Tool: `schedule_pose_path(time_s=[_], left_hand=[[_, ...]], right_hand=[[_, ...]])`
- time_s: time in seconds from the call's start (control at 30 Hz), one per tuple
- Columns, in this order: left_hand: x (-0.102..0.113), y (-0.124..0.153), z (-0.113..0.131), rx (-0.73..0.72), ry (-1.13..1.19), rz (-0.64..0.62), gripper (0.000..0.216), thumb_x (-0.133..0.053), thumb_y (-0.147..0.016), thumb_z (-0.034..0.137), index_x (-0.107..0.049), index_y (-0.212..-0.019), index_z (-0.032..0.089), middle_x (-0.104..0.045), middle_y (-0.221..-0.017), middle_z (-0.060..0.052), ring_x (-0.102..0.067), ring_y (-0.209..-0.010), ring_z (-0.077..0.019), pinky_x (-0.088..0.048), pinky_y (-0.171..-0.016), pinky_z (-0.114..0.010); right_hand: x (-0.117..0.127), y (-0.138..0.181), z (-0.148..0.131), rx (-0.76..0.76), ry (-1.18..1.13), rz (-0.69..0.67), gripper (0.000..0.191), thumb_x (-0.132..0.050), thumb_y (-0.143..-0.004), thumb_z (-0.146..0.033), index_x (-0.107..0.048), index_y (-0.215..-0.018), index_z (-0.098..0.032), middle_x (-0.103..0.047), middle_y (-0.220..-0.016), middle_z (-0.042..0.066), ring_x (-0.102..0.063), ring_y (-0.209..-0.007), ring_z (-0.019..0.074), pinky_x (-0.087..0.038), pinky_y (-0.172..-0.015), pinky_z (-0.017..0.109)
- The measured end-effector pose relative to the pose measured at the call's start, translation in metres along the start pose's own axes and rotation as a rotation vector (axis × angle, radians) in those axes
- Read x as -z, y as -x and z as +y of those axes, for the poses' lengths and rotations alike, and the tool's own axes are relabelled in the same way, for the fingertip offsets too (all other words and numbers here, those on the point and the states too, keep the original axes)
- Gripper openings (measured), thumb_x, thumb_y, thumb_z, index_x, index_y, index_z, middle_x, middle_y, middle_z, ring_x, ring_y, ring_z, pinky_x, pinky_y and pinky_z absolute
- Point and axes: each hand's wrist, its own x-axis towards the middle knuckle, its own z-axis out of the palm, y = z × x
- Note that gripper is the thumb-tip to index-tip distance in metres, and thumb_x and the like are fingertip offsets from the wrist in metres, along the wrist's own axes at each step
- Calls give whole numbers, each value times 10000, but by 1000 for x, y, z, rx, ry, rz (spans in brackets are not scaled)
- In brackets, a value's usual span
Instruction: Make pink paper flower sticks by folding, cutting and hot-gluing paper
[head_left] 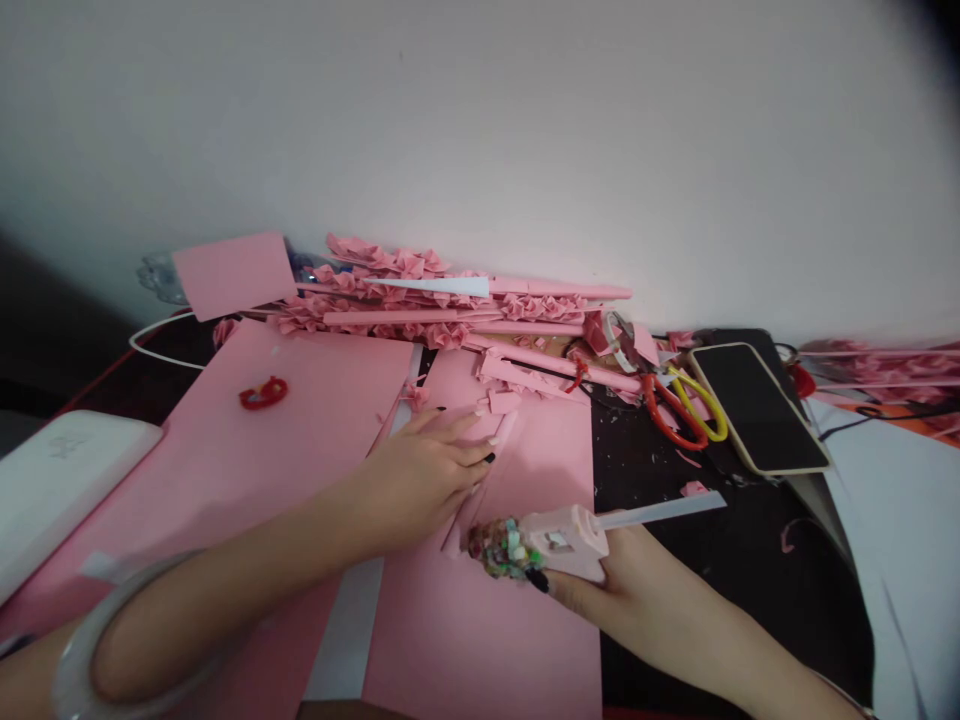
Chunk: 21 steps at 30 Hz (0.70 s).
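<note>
My left hand (431,468) lies on a pink paper sheet (487,620), its fingers pressing a narrow folded pink strip (480,480) flat. My right hand (600,590) grips a pale pink glue gun (562,540). A white glue stick (664,512) juts from the gun's back to the right. The gun's nozzle end, crusted with coloured blobs (501,548), points left at the lower end of the strip. A clear bangle (97,640) circles my left wrist.
A large pink sheet (225,450) carries a red band (263,393). Folded pink paper pieces and rolled strips (450,300) pile against the wall. Red and yellow scissors (684,410), a phone (757,405) and a tape roll (621,340) lie right. A white device (52,480) sits left.
</note>
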Motion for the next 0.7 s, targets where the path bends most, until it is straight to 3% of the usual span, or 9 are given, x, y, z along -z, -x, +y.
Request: schedule_pose_path(time_s=[0.7], left_hand=[[-1,-1,-1,-9,4,12,255,-467,-876,174,-673,-1012,238,-583,-1273,39,-313,-1338,-270,-230,-1088,-491]], right_hand=[[1,-1,1,-14,9,-4,128,-468,-828,-112,-511,-757,-210,-509,-690,-53,-453,-616,98,-358,-552,202]])
